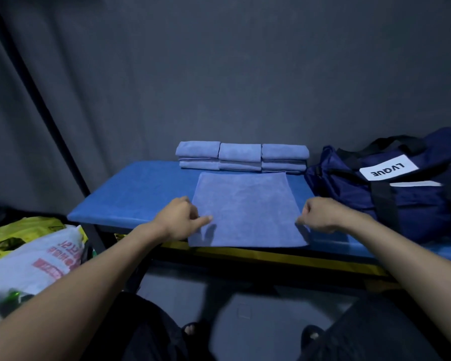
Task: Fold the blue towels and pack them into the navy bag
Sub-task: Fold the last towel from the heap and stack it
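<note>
Blue padding covers the table [141,188], and on it a blue towel [245,209] lies spread flat, its near edge running along the table's front edge. The left hand [179,217] is at the towel's left edge, index finger extended onto the cloth and the other fingers curled; whether it pinches the edge cannot be told. The right hand [320,213] has its fingers curled at the right edge, apparently pinching the cloth. Just behind the towel's far edge, three stacks of folded towels [241,156] stand side by side against the grey wall. The navy bag [391,186] sits at the right end, near the stacks. Bare padding lies open to the left of the towel.
</note>
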